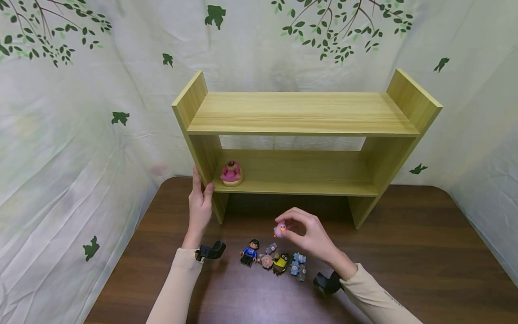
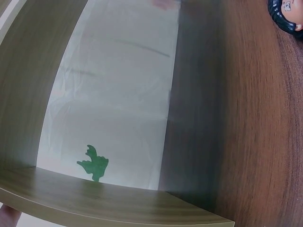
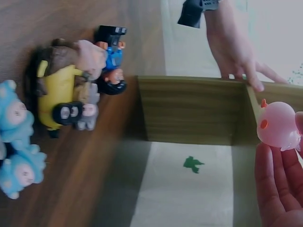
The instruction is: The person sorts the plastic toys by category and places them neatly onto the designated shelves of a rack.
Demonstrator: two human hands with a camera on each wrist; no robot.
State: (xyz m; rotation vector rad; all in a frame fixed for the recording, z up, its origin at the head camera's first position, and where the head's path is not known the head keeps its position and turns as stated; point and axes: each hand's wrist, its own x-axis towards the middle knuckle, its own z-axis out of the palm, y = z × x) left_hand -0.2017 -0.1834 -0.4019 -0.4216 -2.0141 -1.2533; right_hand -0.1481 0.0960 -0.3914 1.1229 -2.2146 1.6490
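Note:
My right hand [image 1: 308, 230] pinches a small round pink bird figurine [image 1: 279, 229] with orange parts, held in the air before the shelf's lower opening. In the right wrist view the pink bird [image 3: 278, 125] sits at the fingertips. My left hand [image 1: 200, 204] holds the left side panel of the wooden shelf [image 1: 299, 171], thumb at the front edge and fingers along the outside. A pink bear figurine [image 1: 231, 173] on a round base stands at the left end of the middle board. The left wrist view shows mostly the shelf's underside opening.
Toys lie on the brown table [image 1: 425, 252] before the shelf: a black-haired boy figure [image 1: 249, 253], a yellow and brown figure [image 1: 280, 263], a pink figure [image 1: 265, 261], a grey one [image 1: 271, 248] and several blue and grey ones [image 1: 297, 265]. A leaf-patterned cloth [image 1: 251, 54] hangs behind.

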